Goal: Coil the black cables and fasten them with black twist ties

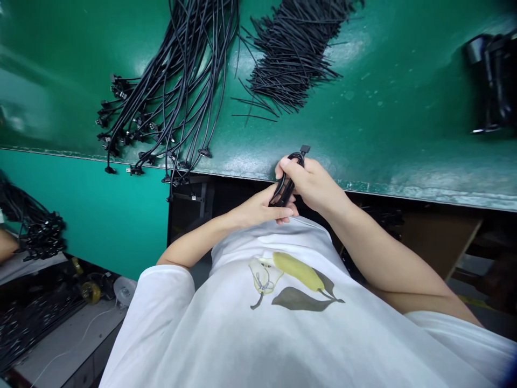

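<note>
A coiled black cable is between both hands, just off the front edge of the green table. My left hand is closed around the coil's lower end, thumb lying along it. Higher up, my right hand pinches the coil between thumb and fingers. A flat black connector sticks up past the right fingers. Parts of the coil are hidden behind the fingers. On the table beyond lie a bundle of long black cables with plugs toward me, and a pile of short black ties.
The green table stretches across in front, its edge close to the hands. Dark bundled items lie at the far right. To the left, more cables hang near another person's arm. A lower surface holds spools.
</note>
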{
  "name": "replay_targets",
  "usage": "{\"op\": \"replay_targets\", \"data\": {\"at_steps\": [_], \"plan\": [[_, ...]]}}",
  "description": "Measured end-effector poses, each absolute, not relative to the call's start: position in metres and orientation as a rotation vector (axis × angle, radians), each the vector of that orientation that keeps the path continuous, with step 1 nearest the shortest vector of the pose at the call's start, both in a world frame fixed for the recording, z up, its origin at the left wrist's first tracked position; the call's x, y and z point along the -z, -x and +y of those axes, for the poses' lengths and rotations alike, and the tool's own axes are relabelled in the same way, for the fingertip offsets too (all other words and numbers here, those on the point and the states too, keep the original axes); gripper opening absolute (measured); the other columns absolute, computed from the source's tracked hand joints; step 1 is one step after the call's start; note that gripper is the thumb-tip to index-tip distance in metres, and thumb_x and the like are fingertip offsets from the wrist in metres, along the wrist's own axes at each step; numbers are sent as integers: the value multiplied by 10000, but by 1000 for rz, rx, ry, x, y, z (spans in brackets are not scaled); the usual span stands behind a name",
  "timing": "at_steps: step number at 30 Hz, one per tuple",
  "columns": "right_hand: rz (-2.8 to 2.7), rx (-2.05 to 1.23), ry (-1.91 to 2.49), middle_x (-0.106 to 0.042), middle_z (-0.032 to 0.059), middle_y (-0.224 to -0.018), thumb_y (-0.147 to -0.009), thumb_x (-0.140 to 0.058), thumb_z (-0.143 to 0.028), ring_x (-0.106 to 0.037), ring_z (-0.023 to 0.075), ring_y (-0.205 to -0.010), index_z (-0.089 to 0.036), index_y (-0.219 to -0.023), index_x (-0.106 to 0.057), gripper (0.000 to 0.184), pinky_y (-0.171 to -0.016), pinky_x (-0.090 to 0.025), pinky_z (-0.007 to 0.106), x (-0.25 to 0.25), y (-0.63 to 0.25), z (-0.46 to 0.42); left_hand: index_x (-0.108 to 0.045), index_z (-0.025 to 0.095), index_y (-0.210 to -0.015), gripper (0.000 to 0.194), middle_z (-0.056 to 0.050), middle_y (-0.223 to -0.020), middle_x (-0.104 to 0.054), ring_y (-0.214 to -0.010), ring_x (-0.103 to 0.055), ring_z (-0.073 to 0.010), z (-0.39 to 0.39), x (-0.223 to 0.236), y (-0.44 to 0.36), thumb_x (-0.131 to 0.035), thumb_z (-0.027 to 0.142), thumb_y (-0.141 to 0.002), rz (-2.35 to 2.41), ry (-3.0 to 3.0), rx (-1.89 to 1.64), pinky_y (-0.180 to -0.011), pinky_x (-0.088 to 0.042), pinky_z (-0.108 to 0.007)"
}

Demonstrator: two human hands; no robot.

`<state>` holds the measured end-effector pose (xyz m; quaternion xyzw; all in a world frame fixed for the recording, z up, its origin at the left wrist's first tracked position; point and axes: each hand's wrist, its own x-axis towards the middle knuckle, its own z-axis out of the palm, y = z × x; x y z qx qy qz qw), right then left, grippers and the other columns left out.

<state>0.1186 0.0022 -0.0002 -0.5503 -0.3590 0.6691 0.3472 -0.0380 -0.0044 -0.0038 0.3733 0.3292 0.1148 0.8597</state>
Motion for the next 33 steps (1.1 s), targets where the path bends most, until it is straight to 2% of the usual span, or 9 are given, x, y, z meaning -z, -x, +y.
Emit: {"op": "replay_targets", "data": {"at_steps": [5, 8, 13, 16, 19, 22, 26, 30, 33], "plan": [[-1013, -1725, 1431, -471, -42, -439, -905, -535, -601, -435, 103, -320, -207, -729, -516, 431, -311, -287, 211, -14, -120, 3, -618, 112, -937, 634, 2, -716, -576, -643, -608, -123, 2, 1, 36, -694, 706, -728, 603, -524, -229, -648, -504, -280], [-1052, -1665, 1466, -442, -47, -450, -910, -533, -593, -422, 91, -329, -204, -717, -521, 435, -318, -265, 210, -21, -121, 6, -642, 109, -911, 528, -19, -742, -585, -698, -628, -140, 4, -3, 31, -688, 623, -799, 619, -393, -262, -690, -525, -288], [-1114, -1663, 1412, -449, -41, -524, -846, -624, -598, -421, 70, -395, -189, -679, -529, 452, -378, -307, 214, -18, -126, 13, -623, 116, -846, 314, 23, -671, -469, -544, -457, -59, 2, -10, 26, -683, 423, -876, 712, -266, -330, -502, -407, -173], [-1012, -1767, 1279, -487, -34, -583, -710, -729, -669, -473, 91, -447, -201, -720, -530, 509, -402, -349, 228, -14, -128, 15, -600, 130, -794, 357, 55, -601, -367, -464, -333, -40, 2, -15, 25, -608, 464, -918, 719, -271, -336, -428, -322, -142], [-894, -1708, 1257, -451, -43, -583, -660, -732, -730, -431, 93, -434, -226, -765, -516, 559, -373, -281, 229, -14, -128, 17, -589, 133, -751, 473, 55, -570, -337, -442, -295, -48, 6, -18, 24, -481, 545, -956, 733, -283, -316, -403, -306, -149], [-989, -1536, 1345, -435, -24, -582, -730, -624, -793, -419, 99, -436, -230, -732, -508, 574, -379, -267, 241, -17, -127, 18, -608, 127, -756, 456, 50, -575, -332, -445, -294, -54, 9, -20, 24, -461, 506, -963, 705, -249, -307, -408, -314, -161], [-1103, -1413, 1415, -422, -9, -543, -854, -460, -791, -414, 101, -418, -224, -660, -485, 599, -395, -276, 257, -22, -126, 19, -675, 108, -929, 294, 10, -698, -460, -534, -398, -59, 12, -18, 25, -639, 395, -875, 679, -261, -370, -490, -378, -181], [-1139, -1412, 1442, -395, -20, -499, -890, -435, -761, -400, 104, -411, -222, -639, -479, 597, -416, -282, 262, -25, -126, 20, -661, 111, -945, 405, 5, -729, -495, -612, -448, -77, 13, -11, 27, -765, 461, -769, 664, -418, -401, -594, -413, -218], [-1245, -1323, 1463, -434, -2, -525, -897, -433, -748, -463, 125, -488, -214, -611, -488, 608, -473, -327, 265, -19, -126, 22, -604, 140, -889, 407, 28, -685, -468, -607, -429, -86, 15, -5, 30, -679, 535, -831, 695, -692, -399, -614, -393, -233]]}}
